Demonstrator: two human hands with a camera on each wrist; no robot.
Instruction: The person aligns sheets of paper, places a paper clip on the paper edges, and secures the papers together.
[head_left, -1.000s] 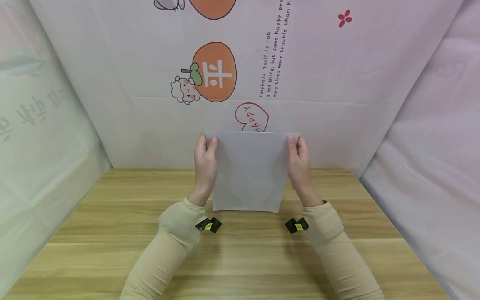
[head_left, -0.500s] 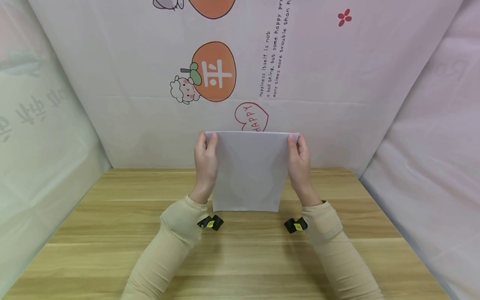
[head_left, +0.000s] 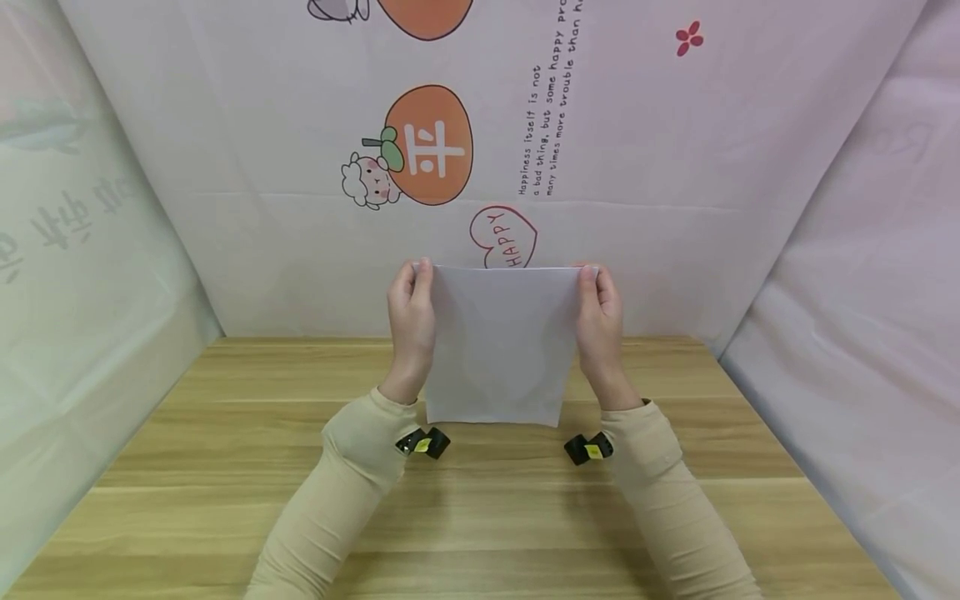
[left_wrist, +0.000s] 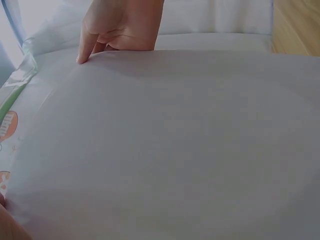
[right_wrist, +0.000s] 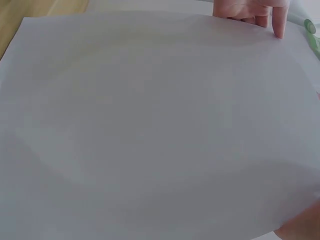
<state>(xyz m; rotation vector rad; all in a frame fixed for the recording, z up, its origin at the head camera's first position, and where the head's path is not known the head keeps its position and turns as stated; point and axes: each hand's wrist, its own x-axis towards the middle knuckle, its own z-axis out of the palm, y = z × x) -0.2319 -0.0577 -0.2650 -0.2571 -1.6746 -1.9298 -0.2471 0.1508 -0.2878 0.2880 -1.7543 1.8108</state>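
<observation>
A plain sheet of white paper [head_left: 502, 346] hangs upright between both hands in the head view, its lower edge toward the table. My left hand [head_left: 411, 329] pinches the upper left corner, thumb on the near face and fingers curled behind. At the upper right corner my right hand [head_left: 600, 329] pinches the sheet the same way. The paper [left_wrist: 175, 145] fills most of the left wrist view, with the right hand [left_wrist: 125, 25] at its far edge. From the right wrist, the sheet [right_wrist: 150, 120] looks blank too, and the left hand [right_wrist: 255, 12] grips its far edge.
Below the hands lies a wooden table [head_left: 495, 517]. A white printed cloth [head_left: 637, 125] stands behind it, and more white cloth [head_left: 82, 333] closes off the left and right sides. A small black camera [head_left: 588, 448] sits at each wrist.
Both hands keep hold of the paper in nearly the same place. The left thumb has slid up slightly to the top edge, and the wrists have drawn a little closer together.
</observation>
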